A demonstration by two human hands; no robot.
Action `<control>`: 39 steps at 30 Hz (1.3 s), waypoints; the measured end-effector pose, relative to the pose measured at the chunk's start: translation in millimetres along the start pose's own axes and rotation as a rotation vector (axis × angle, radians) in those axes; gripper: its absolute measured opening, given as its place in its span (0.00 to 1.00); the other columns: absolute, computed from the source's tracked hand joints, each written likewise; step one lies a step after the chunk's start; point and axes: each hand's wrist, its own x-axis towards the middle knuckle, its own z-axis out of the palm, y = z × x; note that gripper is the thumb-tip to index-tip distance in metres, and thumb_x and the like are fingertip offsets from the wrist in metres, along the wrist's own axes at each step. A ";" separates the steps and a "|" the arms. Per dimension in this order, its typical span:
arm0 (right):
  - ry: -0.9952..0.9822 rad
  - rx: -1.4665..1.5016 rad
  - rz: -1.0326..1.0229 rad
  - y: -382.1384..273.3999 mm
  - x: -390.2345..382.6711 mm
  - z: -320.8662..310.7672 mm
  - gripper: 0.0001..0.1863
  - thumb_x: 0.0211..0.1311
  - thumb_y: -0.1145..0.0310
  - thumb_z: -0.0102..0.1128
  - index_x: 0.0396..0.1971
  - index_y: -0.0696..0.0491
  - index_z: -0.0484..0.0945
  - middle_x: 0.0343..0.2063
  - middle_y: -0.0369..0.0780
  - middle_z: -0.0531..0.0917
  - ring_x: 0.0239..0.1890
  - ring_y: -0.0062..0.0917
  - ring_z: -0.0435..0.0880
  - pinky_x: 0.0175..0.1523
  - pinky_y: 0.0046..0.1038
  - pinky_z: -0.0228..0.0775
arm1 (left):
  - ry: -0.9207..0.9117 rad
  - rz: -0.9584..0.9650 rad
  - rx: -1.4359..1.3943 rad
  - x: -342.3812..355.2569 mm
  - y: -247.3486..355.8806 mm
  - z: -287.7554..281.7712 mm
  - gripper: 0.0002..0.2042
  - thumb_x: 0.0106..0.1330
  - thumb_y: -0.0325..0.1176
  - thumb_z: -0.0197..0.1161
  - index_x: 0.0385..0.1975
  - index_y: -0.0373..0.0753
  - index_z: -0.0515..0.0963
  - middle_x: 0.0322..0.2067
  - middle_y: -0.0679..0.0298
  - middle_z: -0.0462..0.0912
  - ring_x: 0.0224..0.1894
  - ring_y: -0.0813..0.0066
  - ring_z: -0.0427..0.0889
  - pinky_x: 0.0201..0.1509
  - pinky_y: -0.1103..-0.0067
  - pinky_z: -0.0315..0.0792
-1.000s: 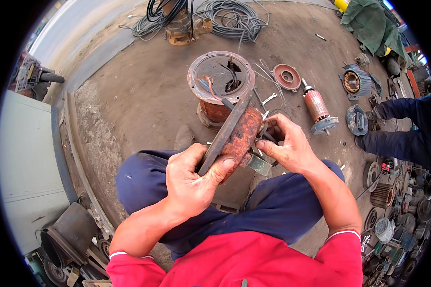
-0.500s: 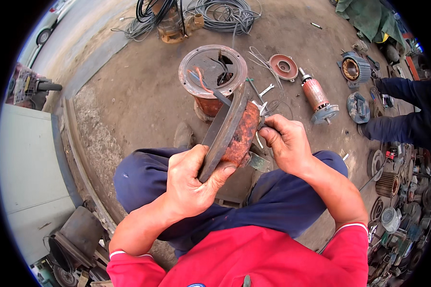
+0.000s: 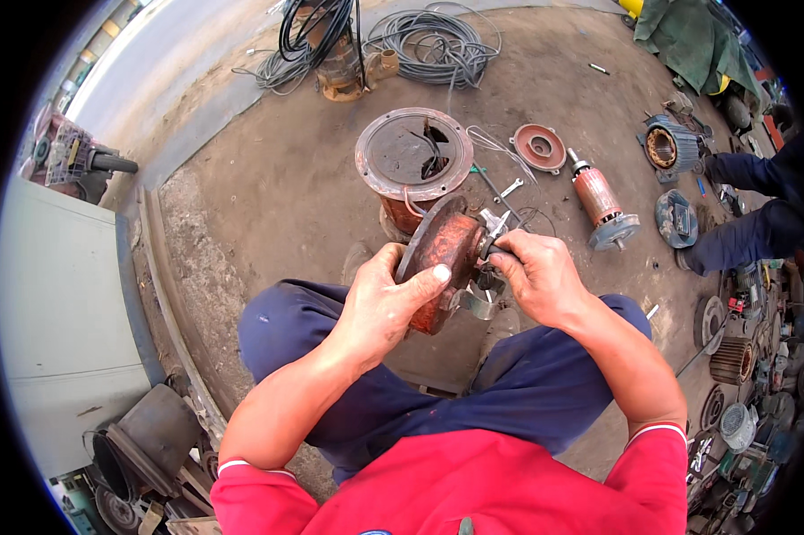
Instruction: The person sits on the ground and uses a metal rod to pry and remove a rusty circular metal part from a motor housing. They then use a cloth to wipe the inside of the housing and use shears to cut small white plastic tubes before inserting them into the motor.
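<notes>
Above my lap, my left hand (image 3: 377, 308) holds a round, rusty cover (image 3: 444, 259) by its rim, thumb on the reddish outer side. The cover stands tilted on edge. My right hand (image 3: 542, 278) pinches a short black cable end (image 3: 494, 250) at the fitting on the cover's right side; its fingertips partly hide the fitting. A metal bracket (image 3: 478, 304) juts from the cover's lower part. Just beyond stands an open-topped, rusty motor housing (image 3: 393, 147), with dark leads in its opening and a reddish wire (image 3: 407, 198) hanging between it and the cover.
Right of the housing lie a wrench (image 3: 511, 188), a red-brown end cap (image 3: 539, 148) and a rotor (image 3: 596, 192). Cable coils (image 3: 446, 53) and an upright rusty pump (image 3: 338, 76) stand farther off. Another person's legs (image 3: 750, 236) and piled parts (image 3: 732, 357) line the right; a pale cabinet (image 3: 72, 312) stands left.
The cover has turned and tipped, its rim less edge-on to me, and my left thumb now lies on its rusty side. My right hand keeps its pinch. The whole view has shifted slightly.
</notes>
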 end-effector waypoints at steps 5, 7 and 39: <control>-0.148 0.031 0.057 -11.8 -5.4 -0.6 0.05 0.63 0.73 0.61 0.35 0.58 0.79 0.28 0.50 0.81 0.32 0.48 0.82 0.36 0.41 0.73 | 0.015 0.010 -0.119 3.9 -23.2 3.3 0.19 0.70 0.41 0.66 0.46 0.29 0.76 0.35 0.62 0.82 0.35 0.80 0.80 0.41 0.79 0.75; -0.171 0.134 0.058 -9.7 -4.9 -2.3 0.05 0.64 0.74 0.60 0.37 0.59 0.79 0.28 0.50 0.81 0.32 0.49 0.82 0.36 0.41 0.73 | 0.083 0.130 -0.074 -8.8 -27.3 4.8 0.17 0.71 0.41 0.64 0.41 0.30 0.76 0.27 0.64 0.81 0.28 0.82 0.77 0.31 0.80 0.73; -0.055 0.135 0.070 -12.8 -3.5 -3.3 0.07 0.66 0.73 0.60 0.39 0.60 0.79 0.22 0.48 0.80 0.25 0.40 0.81 0.31 0.35 0.71 | -0.065 0.010 -0.263 -7.0 -14.7 1.7 0.21 0.60 0.33 0.74 0.48 0.29 0.76 0.37 0.59 0.84 0.36 0.74 0.84 0.42 0.76 0.79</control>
